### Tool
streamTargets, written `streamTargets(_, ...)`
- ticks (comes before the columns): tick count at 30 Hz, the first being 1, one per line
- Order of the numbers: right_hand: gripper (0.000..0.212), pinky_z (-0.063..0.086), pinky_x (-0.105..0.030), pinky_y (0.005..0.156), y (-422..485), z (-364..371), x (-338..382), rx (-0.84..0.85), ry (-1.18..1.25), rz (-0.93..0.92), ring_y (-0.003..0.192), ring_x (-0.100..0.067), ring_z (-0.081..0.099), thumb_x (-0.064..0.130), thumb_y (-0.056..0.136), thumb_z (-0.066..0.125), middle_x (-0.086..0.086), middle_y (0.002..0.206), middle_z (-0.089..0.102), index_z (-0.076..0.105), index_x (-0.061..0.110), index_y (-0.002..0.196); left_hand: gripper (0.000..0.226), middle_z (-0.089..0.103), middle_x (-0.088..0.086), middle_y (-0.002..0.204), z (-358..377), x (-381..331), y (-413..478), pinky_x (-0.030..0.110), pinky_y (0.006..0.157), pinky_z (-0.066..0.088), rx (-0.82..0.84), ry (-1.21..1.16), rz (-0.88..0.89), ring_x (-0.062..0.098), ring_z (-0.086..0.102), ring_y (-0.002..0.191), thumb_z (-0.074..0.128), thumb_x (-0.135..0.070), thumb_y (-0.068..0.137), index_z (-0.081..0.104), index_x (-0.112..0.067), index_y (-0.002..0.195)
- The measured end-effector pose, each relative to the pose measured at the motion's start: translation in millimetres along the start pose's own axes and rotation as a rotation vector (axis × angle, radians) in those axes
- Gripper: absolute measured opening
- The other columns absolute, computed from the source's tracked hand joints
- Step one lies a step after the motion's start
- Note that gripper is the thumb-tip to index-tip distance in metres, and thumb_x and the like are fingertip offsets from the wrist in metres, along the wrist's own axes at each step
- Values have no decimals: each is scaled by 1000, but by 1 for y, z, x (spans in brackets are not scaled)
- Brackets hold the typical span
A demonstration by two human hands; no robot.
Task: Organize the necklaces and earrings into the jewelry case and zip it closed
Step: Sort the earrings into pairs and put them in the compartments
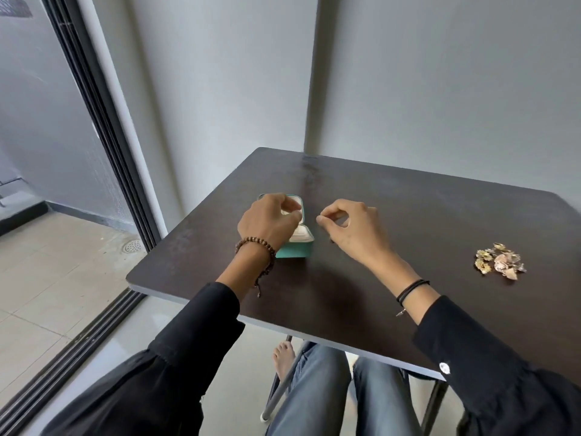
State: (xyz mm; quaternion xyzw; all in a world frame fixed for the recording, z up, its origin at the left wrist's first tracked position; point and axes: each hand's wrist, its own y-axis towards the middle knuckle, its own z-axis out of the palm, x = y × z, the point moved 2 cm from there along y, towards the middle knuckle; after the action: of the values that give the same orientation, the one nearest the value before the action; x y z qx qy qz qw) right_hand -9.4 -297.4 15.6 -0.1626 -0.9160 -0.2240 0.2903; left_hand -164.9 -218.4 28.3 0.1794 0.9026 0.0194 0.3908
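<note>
A small teal jewelry case (297, 251) stands open on the dark table (408, 215), its pale padded inside showing and its lid up at the back. My left hand (267, 220) hovers over the case and hides most of it. Its fingers are curled and the fingertips pinch together just in front of the lid; what they hold is too small to make out. My right hand (352, 229) is just right of the case, thumb and forefinger pinched on something too fine to see. A pile of gold earrings (500, 262) lies at the right of the table.
The table's left corner and near edge lie close to the case. A wall stands right behind the table. A sliding glass door track runs along the floor on the left. My legs and the table's metal legs are underneath.
</note>
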Motion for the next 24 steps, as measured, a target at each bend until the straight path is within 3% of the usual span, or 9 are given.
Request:
streamTargets(7,12,60,-39,76,-24,-55,-41,-95,36,50,75,-10,72,42,91,71,16,89,73,72,31,95,10,70,-13,89,44,-69,-16,29,77,52,104,-17,204,12,67,90,64,-34,90,72,-33,96)
streamTargets(12,14,52,-17,70,-48,-96,-89,-179,-16,129,84,-7,69,34,91,73,11,90,74,75,22,98,12,66,-13,85,100,-113,-31,33,84,56,258,-100,334,8,65,86,65,-31,91,73,-27,99)
streamTargets(15,13,50,-31,85,-63,-115,-116,-224,-72,150,101,-14,66,32,90,73,11,98,75,76,24,99,14,71,-9,98,134,-132,-41,38,88,56,351,-127,397,12,66,97,64,-30,92,74,-26,101)
streamTargets(18,18,34,-20,87,-76,-131,-140,-244,-146,196,114,-19,59,30,90,74,3,113,71,76,21,105,21,71,-5,116,164,-146,-50,38,96,52,406,-96,485,16,62,115,62,-32,94,72,-25,111)
streamTargets(20,24,35,-23,95,-82,-140,-155,-265,-164,228,124,-22,58,25,89,75,-2,124,68,74,16,111,29,67,-3,128,183,-152,-56,40,103,46,443,-29,578,18,55,125,61,-34,94,67,-25,122)
streamTargets(24,54,31,-29,116,-92,-150,-180,-238,-132,350,143,-22,45,26,91,71,-5,151,53,57,13,142,48,51,-5,149,212,-164,-64,43,112,36,498,41,726,17,40,141,57,-32,95,51,-25,142)
